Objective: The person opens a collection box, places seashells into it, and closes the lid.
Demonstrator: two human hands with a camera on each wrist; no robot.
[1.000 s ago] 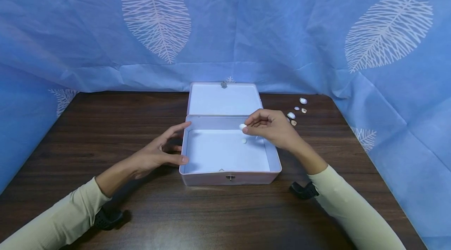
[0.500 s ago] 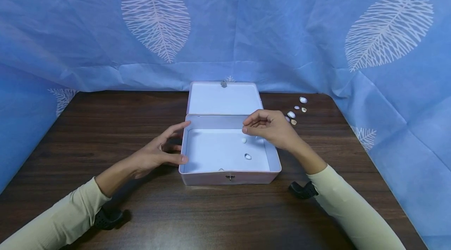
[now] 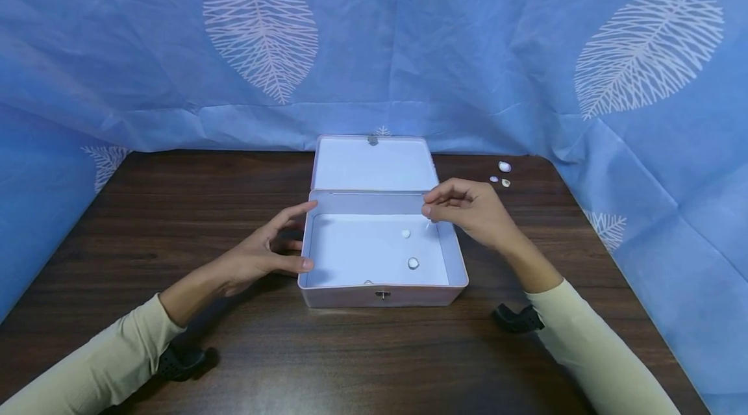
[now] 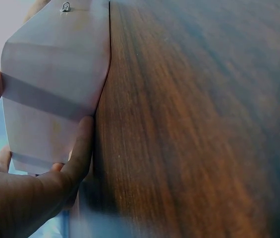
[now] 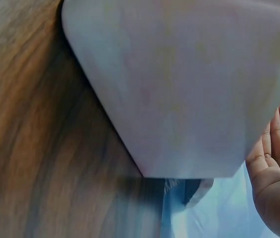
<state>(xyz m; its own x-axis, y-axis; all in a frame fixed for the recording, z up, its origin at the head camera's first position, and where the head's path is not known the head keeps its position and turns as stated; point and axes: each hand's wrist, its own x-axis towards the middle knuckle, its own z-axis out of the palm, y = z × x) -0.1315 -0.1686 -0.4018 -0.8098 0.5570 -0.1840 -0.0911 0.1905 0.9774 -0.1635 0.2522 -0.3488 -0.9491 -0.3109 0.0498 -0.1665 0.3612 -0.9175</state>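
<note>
A pale metal box (image 3: 382, 298) stands on the table with its lid (image 3: 374, 163) tipped back. My left hand (image 3: 257, 256) rests against its left side, fingers spread, with thumb and index fingertips at the rim. The left wrist view shows that hand (image 4: 30, 193) along the pinkish outer wall. Over the box's right rim hovers my right hand (image 3: 467, 210), fingers bent and tips close together, no object visible between them. Inside lie a small white piece (image 3: 406, 234) and a shell-like white piece (image 3: 413, 263); another bit (image 3: 368, 282) shows just above the front wall.
Several small shell-like pieces lie at the back right, including a larger white one (image 3: 504, 167) and a tan one (image 3: 506, 183); the right hand covers others. A small latch (image 3: 382, 295) sits on the box front. Blue leaf-print cloth (image 3: 374, 45) hangs behind the dark wooden table (image 3: 263, 350).
My right hand let go of a white shell-like piece, which dropped into the box. It then moved to the right, covering some pieces on the table. My left hand stayed in place.
</note>
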